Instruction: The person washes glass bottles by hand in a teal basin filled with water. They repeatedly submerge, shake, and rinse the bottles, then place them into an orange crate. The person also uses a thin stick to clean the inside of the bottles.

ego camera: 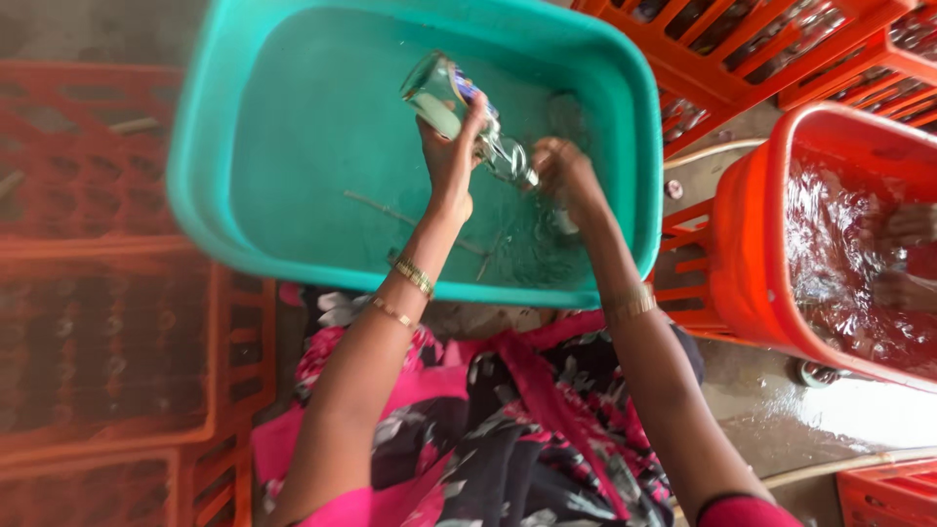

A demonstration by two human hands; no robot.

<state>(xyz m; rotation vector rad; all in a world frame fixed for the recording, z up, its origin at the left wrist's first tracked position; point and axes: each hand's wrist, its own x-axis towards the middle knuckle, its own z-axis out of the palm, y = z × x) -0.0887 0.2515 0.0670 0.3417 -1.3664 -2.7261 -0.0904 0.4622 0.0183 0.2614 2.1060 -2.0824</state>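
Under both my hands sits the big teal plastic tub, smooth-walled with rounded corners and shallow clear water in its bottom. To the right of my right hand stands an orange-red tub full of rippling water, with orange slatted crates beyond it and more crates left of my left arm, on wet grey concrete floor. My lap below is covered in pink and black flowered cloth. My left hand is wrapped around the body of a clear glass bottle, tilted, base up and away from me. My right hand is closed at the bottle's neck, just beside my left. Gold bangles ring my left wrist.
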